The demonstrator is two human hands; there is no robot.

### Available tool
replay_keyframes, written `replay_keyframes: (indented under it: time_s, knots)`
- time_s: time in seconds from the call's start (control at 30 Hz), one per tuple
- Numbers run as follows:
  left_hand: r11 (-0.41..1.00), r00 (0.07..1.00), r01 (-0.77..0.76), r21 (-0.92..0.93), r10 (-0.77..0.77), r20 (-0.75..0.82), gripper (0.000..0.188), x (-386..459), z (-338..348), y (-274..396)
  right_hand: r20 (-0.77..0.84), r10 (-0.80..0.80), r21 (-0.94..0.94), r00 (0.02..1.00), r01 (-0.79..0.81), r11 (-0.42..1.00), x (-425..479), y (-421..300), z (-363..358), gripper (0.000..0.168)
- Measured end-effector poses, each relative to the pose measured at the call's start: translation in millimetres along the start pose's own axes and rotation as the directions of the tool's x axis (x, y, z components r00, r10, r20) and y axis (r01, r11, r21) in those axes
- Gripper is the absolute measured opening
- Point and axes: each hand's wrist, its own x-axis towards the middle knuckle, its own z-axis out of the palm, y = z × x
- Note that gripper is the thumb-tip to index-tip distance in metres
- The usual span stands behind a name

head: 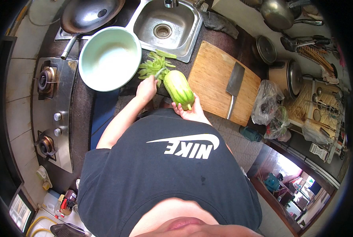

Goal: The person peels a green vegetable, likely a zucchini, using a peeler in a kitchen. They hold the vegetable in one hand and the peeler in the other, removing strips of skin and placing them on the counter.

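My left hand (147,89) is closed around the handle of what looks like a vegetable peeler (159,72), its head beside the upper end of a pale green striped gourd (179,89). The gourd's lower, stem end rests in my right hand (192,109), with the fingers curled around it. Its skin is lighter in places. Behind the peeler, a heap of green peelings (152,65) lies on the dark counter between a pale green basin (109,59) and the sink (164,44).
Right of the gourd lies a wooden cutting board (212,77) with a cleaver (235,78) on it. A wok (90,14) stands behind the basin, and a gas stove (56,109) is at the left. Plastic bags (267,102) and a rice cooker (286,77) are at the right.
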Motion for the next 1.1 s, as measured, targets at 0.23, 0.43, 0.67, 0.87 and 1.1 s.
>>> replay_keyframes:
  time_s: [0.23, 0.43, 0.67, 0.87, 1.1]
  knots:
    - [0.581, 0.898, 0.418, -0.698, -0.147, 0.415, 0.022, 3, 2, 0, 0.010, -0.005, -0.010, 1.000, 0.005, 1.000, -2, 2, -1, 0.064]
    - [0.304, 0.936, 0.351, -0.886, -0.113, 0.332, 0.020, -1, -5, 12, 0.011, -0.013, -0.040, 1.000, 0.014, 0.999, -4, 2, 5, 0.061]
    - [-0.132, 0.856, 0.516, -0.846, 0.118, 0.504, 0.026, 2, -32, 25, -0.054, -0.087, -0.121, 0.995, 0.080, 0.989, -11, 7, 12, 0.057]
    - [-0.248, 0.803, 0.592, -0.766, 0.254, 0.539, 0.028, 3, -35, 19, -0.098, -0.104, -0.082, 0.990, 0.096, 0.992, -12, 6, 15, 0.058]
    - [-0.024, 0.835, 0.550, -0.835, 0.034, 0.549, 0.027, 5, -38, 25, -0.050, -0.074, -0.097, 0.996, 0.069, 0.993, -11, 3, 12, 0.059]
